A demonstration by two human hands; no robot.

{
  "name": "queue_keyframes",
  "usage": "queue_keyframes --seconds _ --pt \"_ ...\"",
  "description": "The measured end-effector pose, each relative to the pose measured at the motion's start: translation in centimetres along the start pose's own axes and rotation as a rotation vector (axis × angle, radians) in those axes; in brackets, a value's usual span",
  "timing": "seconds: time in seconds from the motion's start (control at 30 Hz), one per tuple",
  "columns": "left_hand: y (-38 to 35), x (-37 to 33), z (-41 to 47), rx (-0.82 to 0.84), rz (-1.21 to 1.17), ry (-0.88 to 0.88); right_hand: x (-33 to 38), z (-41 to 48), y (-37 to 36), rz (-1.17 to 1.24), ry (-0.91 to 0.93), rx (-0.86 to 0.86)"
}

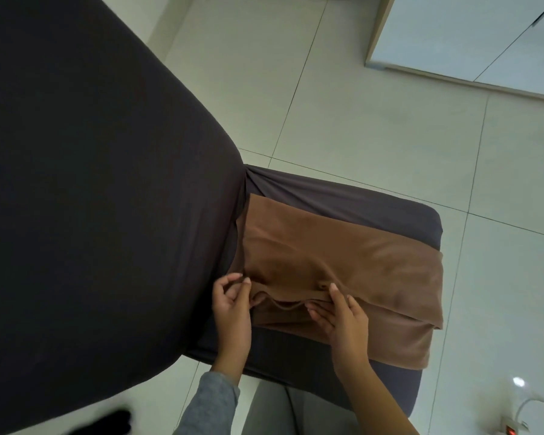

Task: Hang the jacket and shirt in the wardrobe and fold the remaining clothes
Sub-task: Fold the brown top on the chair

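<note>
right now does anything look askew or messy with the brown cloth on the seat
Yes. The brown garment lies askew: its near edge is bunched between the left hand and right hand, and its right end droops over the edge of the dark seat.

The folded brown cloth garment (343, 252) looks soft and matt; the dark grey fabric chair cover (343, 199) is smooth; the pale floor tiles (390, 127) shine glossily.

Garment (343, 252) on seat (343, 202), cabinet (471, 36) behind, cable (528, 409) right
</note>
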State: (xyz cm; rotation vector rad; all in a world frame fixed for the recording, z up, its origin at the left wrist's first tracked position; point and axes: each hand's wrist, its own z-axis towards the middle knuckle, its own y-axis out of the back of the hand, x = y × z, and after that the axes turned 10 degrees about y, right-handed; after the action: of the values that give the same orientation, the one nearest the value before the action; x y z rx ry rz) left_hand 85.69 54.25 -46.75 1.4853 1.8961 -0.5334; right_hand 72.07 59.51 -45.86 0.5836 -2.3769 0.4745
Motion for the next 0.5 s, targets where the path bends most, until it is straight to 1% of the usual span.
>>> queue_keyframes --seconds 0.07,0.1,0.13,0.17,0.23,0.27,0.3,0.33,0.37,0.4,0.43,0.5 --pt "-1.5 -0.8 0.8 0.027 -0.056 -0.030 0.6 0.8 -0.4 0.059 0.050 0.031" --pt "-2.1 -0.9 1.1 0.038 -0.024 -0.063 0.8 1.1 -0.5 0.022 0.114 0.058" --pt "-2.6 -0.9 1.3 0.055 0.060 -0.110 0.8 1.3 -0.6 -0.096 0.209 0.091" --pt "-2.8 -0.6 1.6 0.081 0.190 -0.167 0.7 1.6 -0.4 -0.299 0.335 0.128" --pt "-3.3 0.4 2.6 0.165 0.584 -0.280 0.1 2.5 0.5 -0.819 0.579 0.221" --pt "-3.2 1.0 3.2 0.217 0.837 -0.336 -0.3 3.2 1.1 -1.064 0.653 0.276" --pt "-2.9 1.7 3.7 0.254 1.098 -0.398 -0.8 3.7 1.5 -1.258 0.689 0.334" --pt "-2.7 2.2 4.3 0.267 1.328 -0.454 -1.4 4.3 2.2 -1.379 0.712 0.363" --pt "-2.5 2.6 4.7 0.242 1.456 -0.504 -1.8 4.7 2.7 -1.436 0.740 0.356" --pt "-2.6 2.7 4.9 0.189 1.504 -0.546 -2.1 5.0 3.3 -1.431 0.765 0.309" --pt "-2.5 2.7 4.8 0.135 1.507 -0.587 -2.3 5.0 3.7 -1.390 0.766 0.237" --pt "-3.5 2.3 4.4 0.117 1.515 -0.669 -1.9 5.2 5.0 -1.260 0.692 0.039"
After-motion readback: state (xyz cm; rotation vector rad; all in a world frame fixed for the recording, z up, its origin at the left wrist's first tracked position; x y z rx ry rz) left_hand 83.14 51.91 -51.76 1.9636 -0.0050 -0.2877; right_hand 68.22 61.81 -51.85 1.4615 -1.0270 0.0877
